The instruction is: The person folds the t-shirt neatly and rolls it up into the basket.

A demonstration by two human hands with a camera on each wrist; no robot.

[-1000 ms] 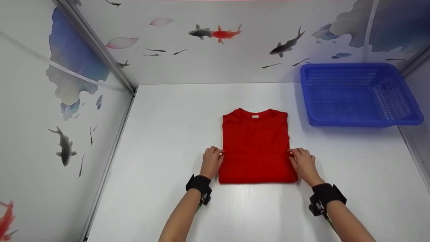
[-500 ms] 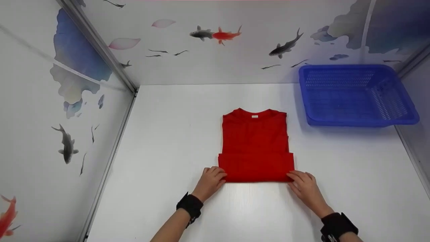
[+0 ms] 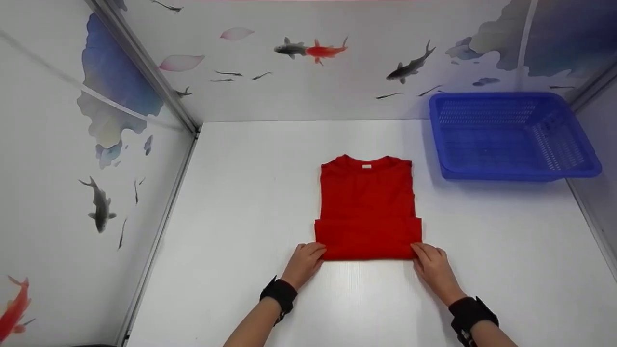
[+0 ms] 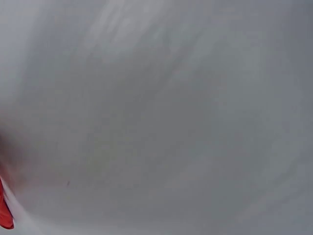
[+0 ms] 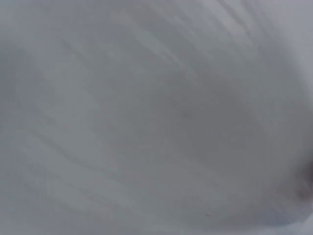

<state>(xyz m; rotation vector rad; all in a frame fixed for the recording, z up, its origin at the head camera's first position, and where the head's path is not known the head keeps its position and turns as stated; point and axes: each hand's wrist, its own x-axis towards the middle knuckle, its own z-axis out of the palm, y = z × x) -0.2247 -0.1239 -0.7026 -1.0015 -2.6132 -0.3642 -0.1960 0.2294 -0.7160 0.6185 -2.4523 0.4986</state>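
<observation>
A red T-shirt (image 3: 367, 193) with a small white neck label lies on the white table in the head view, its neckline away from me. Its lower part is folded up into a band across the front. At the near left corner of this band, my left hand (image 3: 303, 264) pinches the folded edge. My right hand (image 3: 435, 271) pinches the near right corner the same way. Thumbs are mostly hidden. In the left wrist view only a sliver of the red T-shirt (image 4: 5, 213) shows at the lower left; the right wrist view is mostly blurred table.
A blue plastic basket (image 3: 506, 174) with perforated sides stands at the back right of the table (image 3: 241, 193). Walls printed with fish rise at the back and left. Black straps with small cameras sit on both wrists.
Both hands have moved from the T-shirt's sides toward me, to the near corners of the folded band. The band's upper edge now stands out at both sides. The basket stays put.
</observation>
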